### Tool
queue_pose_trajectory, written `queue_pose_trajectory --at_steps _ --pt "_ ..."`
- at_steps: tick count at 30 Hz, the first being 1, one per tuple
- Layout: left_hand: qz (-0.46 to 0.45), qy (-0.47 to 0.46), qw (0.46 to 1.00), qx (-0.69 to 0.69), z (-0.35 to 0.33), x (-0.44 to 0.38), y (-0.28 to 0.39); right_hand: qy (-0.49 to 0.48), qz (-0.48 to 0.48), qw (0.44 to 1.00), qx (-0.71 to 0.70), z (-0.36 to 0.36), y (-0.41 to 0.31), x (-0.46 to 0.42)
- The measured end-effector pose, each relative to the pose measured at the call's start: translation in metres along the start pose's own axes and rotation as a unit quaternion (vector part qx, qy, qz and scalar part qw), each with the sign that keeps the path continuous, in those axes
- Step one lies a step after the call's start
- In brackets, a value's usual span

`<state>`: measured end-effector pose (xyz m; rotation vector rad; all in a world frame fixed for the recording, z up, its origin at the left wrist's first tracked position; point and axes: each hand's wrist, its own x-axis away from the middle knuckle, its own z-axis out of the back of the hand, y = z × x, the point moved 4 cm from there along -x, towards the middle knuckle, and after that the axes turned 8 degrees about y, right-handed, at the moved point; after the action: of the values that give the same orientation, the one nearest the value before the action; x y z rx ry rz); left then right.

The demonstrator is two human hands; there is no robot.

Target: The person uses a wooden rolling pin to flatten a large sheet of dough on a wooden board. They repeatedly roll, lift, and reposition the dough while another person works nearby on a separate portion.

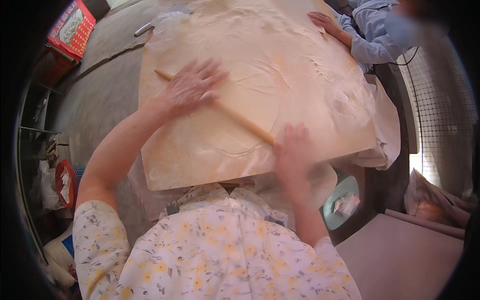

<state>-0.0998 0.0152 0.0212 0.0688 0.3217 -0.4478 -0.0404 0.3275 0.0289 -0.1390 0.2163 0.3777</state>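
Note:
A long, thin wooden rolling pin (243, 122) lies diagonally across a broad, thin sheet of dough (258, 90). My left hand (197, 84) presses over the pin's upper left part with its fingers spread, and the pin's tapered tip sticks out beyond it. Over the lower right end is my right hand (294, 150), blurred, its fingers stretched forward and the pin's end hidden beneath it. The dough's rounded edge shows on the near side, and a few creases run through its far part. Underneath is a floured wooden board (172, 165).
At the far right a person's hand (326, 22) rests on the board near its edge. Clear plastic film (352, 97) lies at the right and a plastic bag (165, 32) at the far left. Below the right edge stands a green stool or bin (339, 213).

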Motion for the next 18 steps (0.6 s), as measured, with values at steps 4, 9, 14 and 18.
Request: queue_pose_trajectory --at_steps 4,9,14,18 --pt "0.13 0.069 0.989 0.022 -0.026 -0.084 -0.002 0.074 -0.117 0.99 -0.013 -0.004 0.056 -0.069" --pt "0.15 0.021 0.988 -0.03 -0.017 -0.02 0.028 0.028 0.012 1.0 0.0 -0.004 0.042 -0.026" --pt "0.129 -0.005 0.988 0.086 0.042 0.104 0.075 -0.11 0.057 0.991 -0.048 0.001 0.024 -0.013" --pt "0.245 0.013 0.968 -0.046 0.027 0.069 0.04 0.03 0.078 0.996 0.019 -0.019 0.028 -0.094"
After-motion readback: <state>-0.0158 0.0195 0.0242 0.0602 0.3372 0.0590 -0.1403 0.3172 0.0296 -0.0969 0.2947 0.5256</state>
